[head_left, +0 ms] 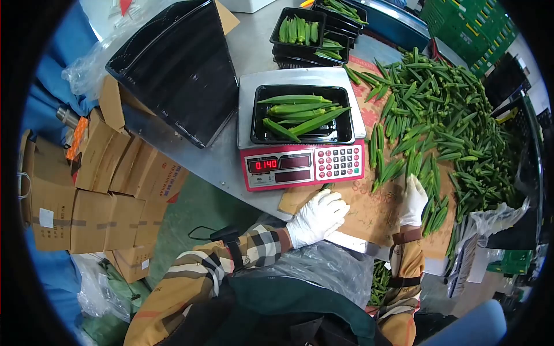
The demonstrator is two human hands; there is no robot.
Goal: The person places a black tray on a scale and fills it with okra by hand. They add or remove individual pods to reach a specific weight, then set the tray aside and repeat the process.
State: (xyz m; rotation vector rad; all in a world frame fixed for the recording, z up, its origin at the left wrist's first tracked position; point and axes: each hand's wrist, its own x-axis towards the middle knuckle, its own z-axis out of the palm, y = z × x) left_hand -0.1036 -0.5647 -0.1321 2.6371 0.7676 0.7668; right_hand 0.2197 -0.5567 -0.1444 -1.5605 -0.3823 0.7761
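My left hand (317, 218), in a white glove, is closed in front of the scale, with a green okra tip (327, 187) poking out past its fingers. On the right, my gloved right hand (413, 203) has its fingers drawn together at the stem ends of some okra pods (413, 162) on the cardboard; the grip is partly hidden. The red and silver scale (301, 167) reads 0.140. On its plate sits a black tray (340, 130) with several okra pods (303, 112) lying in it.
A big okra heap (444, 104) covers the table's right side on flattened cardboard (369, 210). Filled okra trays (298, 29) stand behind the scale. Stacked empty black trays (179, 69) lean at left. Cardboard boxes (95, 216) stand on the floor, and green crates (467, 29) at back right.
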